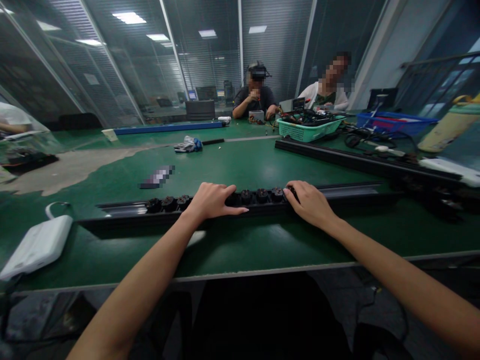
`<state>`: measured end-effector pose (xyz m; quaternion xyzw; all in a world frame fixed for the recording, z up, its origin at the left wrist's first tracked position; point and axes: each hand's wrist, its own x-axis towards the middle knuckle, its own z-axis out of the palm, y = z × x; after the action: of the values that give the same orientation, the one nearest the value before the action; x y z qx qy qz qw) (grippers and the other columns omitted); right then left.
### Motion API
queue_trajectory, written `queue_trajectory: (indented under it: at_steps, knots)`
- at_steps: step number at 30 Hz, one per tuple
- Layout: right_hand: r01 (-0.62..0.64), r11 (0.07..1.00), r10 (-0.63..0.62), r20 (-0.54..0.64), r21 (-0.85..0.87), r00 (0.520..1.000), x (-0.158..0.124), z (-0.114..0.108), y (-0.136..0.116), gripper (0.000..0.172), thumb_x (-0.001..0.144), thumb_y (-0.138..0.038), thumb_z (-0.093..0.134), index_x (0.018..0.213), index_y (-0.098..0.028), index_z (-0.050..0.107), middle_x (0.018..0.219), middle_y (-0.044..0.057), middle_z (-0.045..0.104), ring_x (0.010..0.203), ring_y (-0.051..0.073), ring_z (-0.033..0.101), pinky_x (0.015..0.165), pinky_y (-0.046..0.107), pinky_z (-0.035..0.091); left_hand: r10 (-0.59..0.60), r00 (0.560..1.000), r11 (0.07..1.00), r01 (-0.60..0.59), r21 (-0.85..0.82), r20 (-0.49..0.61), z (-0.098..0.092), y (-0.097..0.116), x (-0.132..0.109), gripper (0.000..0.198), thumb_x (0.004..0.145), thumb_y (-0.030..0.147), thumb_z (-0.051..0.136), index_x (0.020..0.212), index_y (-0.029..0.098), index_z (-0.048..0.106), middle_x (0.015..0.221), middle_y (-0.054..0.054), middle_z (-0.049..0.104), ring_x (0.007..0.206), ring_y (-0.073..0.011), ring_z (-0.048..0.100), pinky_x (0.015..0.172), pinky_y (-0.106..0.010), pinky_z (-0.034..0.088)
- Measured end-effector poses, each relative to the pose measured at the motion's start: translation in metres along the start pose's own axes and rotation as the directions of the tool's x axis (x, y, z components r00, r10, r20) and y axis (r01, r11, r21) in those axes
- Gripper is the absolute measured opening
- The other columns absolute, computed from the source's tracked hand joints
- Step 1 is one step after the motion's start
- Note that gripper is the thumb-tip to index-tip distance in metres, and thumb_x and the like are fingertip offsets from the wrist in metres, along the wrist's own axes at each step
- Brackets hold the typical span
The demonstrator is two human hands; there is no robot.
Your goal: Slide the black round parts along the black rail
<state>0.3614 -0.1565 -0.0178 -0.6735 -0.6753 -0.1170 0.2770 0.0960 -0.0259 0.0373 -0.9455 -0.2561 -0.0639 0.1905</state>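
Note:
A long black channel-shaped rail [131, 220] lies across the table in front of me. Several round black socket-like pieces [261, 195] sit in a row along its trough. My left hand [210, 200] rests over the middle of the row, thumb and index finger stretched apart, the other fingers partly hidden. Beside the right end of the row, my right hand [309, 202] has its thumb and curled fingers closed around another round black piece [291, 191], which they mostly cover. This piece is at the rail; whether it is fully seated I cannot tell.
A second black rail [356, 157] lies to the right. Behind it are a green basket [311, 131] of cables and a blue tray [397, 125]. A white box [37, 245] is at left, a blurred phone-like object [157, 176] beyond the rail. Two people sit across the table.

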Motion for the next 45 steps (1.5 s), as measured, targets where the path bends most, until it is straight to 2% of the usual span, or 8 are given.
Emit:
queue_trajectory:
  at_steps: [10,26,30,33,38,45]
  knots:
    - [-0.145,0.988,0.147,-0.042,0.046,0.988,-0.003,0.001,0.001,0.031,0.092,-0.05,0.044,0.098,-0.021,0.053,0.093,0.01,0.065,0.085,0.026,0.062,0.073,0.036,0.045,-0.001,1.0,1.0,0.001,0.0,0.009,0.0,0.0,0.0,0.082,0.076,0.088,0.021,0.097,0.02,0.062,0.086,-0.01,0.072,0.072,-0.0236,0.065,0.055,-0.03,0.018]
    - [-0.133,0.98,0.135,0.0,0.15,0.991,0.004,-0.005,0.006,0.022,0.089,-0.041,0.051,0.09,-0.02,0.059,0.09,0.009,0.065,0.083,0.023,0.058,0.076,0.035,0.043,0.002,1.0,1.0,-0.002,-0.013,0.007,0.0,0.0,0.001,0.081,0.077,0.087,0.022,0.096,0.019,0.062,0.083,-0.01,0.071,0.069,-0.0217,0.063,0.055,-0.029,0.017]
    - [-0.037,0.996,0.045,-0.089,0.087,0.995,0.002,-0.004,0.011,0.027,0.089,-0.044,0.052,0.092,-0.019,0.062,0.098,0.011,0.061,0.097,0.026,0.052,0.085,0.038,0.041,0.003,1.0,1.0,-0.003,-0.011,0.004,0.0,-0.001,0.001,0.081,0.077,0.087,0.022,0.095,0.019,0.062,0.082,-0.01,0.071,0.068,-0.0223,0.063,0.055,-0.029,0.017]
    - [-0.046,0.998,0.04,-0.147,-0.038,0.988,0.001,-0.003,0.013,0.032,0.087,-0.049,0.054,0.093,-0.02,0.066,0.099,0.013,0.057,0.1,0.028,0.047,0.086,0.04,0.039,0.005,1.0,1.0,-0.005,-0.005,0.006,0.0,0.0,0.001,0.081,0.077,0.087,0.022,0.096,0.019,0.062,0.083,-0.01,0.071,0.069,-0.0235,0.064,0.055,-0.03,0.018]
    - [-0.151,0.983,0.146,-0.054,-0.106,0.988,0.003,-0.003,0.01,0.032,0.086,-0.052,0.053,0.091,-0.023,0.064,0.08,0.006,0.061,0.084,0.026,0.049,0.076,0.039,0.033,0.011,1.0,1.0,-0.011,0.005,-0.004,0.0,0.0,0.001,0.08,0.077,0.087,0.022,0.096,0.02,0.063,0.084,-0.01,0.071,0.072,-0.0245,0.065,0.055,-0.03,0.019]
    - [-0.204,0.978,0.202,-0.052,-0.039,0.978,0.004,-0.004,0.012,0.028,0.084,-0.05,0.054,0.088,-0.023,0.063,0.075,0.003,0.061,0.081,0.024,0.052,0.076,0.037,0.026,0.011,1.0,1.0,-0.011,0.006,-0.002,0.001,0.0,0.0,0.08,0.078,0.086,0.022,0.096,0.02,0.062,0.083,-0.01,0.071,0.072,-0.0241,0.065,0.055,-0.03,0.019]
